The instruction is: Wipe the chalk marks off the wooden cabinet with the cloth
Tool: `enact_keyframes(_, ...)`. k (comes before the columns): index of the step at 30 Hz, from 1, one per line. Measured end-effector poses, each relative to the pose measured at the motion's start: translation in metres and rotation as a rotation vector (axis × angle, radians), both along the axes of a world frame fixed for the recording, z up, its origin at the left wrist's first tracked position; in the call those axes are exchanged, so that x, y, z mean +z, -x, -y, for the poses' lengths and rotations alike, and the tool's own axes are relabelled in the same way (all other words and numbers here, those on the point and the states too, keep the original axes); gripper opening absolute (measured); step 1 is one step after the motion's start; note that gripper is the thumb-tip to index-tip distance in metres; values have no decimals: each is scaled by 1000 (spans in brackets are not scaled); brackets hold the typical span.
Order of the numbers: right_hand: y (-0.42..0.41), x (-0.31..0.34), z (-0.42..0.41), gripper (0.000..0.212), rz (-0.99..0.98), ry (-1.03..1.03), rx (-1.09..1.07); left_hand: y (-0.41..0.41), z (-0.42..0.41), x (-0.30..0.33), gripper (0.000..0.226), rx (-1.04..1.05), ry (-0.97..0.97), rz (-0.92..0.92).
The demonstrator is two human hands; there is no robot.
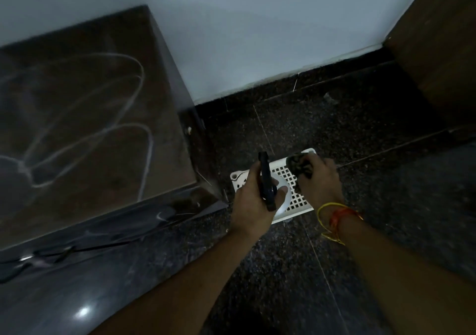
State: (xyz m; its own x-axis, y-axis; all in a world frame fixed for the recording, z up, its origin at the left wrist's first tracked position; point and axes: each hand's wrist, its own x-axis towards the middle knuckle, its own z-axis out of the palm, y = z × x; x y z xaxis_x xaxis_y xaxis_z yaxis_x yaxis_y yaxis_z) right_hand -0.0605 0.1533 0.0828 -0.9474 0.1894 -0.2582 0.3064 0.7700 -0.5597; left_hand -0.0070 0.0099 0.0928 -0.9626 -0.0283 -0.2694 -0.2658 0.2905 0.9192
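Below, over a white basket (296, 198) on the floor, the left hand (253, 195) grips a black bottle (266, 180) while the right hand (318, 177) clutches a cloth (300, 164); chalk marks (103, 128) cover the cabinet (90, 90).

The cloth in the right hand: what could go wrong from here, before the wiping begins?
1. The cloth is bunched small in the right hand; it may smear the chalk marks across the cabinet instead of lifting them.
2. The left hand holds a dark spray-like bottle above the white basket; it could slip.
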Motion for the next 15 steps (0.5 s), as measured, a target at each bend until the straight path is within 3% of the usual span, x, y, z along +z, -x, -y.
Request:
enact_keyframes(5,-3,83,11,30,-39,79,-63,-11,9,83,64,43,-30,-99)
enact_keyframes(10,-8,163,35,26,-129,93,-75,-27,35,161,17,147,-43,-233)
enact_keyframes(15,-12,225,78,26,-225,148,-20,-47,74,220,10,247,-79,-328)
